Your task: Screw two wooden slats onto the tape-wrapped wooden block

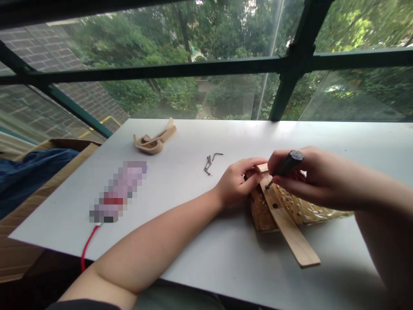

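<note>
My right hand (298, 176) is closed round the dark handle of a screwdriver (291, 161). Its thin shaft slants down to a screw (267, 187) in a flat wooden strip (292, 232). A dark hole shows in the strip just below that screw. My left hand (240, 181) grips the strip's upper end, thumb on its near side and fingers toward the far side. Beneath the strip is a brown block (263, 213) pitted with many small holes, partly wrapped in clear plastic. The strip's lower end juts out past the block over the white table.
Several loose screws (209, 162) lie on the white table (187, 241), left of my hands. Curved wooden pieces (153, 142) rest near the window. A blurred-out pinkish object (119, 193) has a red cable (86, 247) running over the table edge. A cardboard box (19, 249) stands at left.
</note>
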The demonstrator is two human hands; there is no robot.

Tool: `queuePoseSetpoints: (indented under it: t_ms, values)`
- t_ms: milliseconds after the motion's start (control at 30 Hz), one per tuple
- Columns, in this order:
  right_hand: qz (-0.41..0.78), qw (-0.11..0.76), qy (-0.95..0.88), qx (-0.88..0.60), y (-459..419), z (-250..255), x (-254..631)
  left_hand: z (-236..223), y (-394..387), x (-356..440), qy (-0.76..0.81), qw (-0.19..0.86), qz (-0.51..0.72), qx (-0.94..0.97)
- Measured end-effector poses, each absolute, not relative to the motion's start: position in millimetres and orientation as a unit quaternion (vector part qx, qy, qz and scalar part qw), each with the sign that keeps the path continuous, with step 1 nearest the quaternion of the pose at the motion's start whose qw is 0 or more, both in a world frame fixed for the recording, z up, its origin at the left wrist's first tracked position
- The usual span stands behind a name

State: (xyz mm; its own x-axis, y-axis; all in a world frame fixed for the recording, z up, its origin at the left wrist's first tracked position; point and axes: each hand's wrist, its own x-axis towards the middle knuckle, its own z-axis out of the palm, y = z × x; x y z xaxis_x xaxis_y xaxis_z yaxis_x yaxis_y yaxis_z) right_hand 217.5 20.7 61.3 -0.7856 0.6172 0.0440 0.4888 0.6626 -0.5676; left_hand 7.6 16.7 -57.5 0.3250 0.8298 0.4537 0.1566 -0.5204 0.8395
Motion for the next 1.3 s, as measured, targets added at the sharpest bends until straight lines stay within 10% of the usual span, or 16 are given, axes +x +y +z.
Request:
queuePoseSetpoints:
  t_ms: [767, 1300]
  values:
    - [0.252, 0.119, -0.901, -0.332, 20.7, 58.3, 220.7, -52.1, 12.5, 5.4, 0.232, 0.161, 0.577, 0.767]
    - [0.115, 0.160, -0.909, -0.366, 13.2, 93.0, 218.5, -52.1, 8.9, 10.4, 0.256, 0.235, 0.538, 0.768]
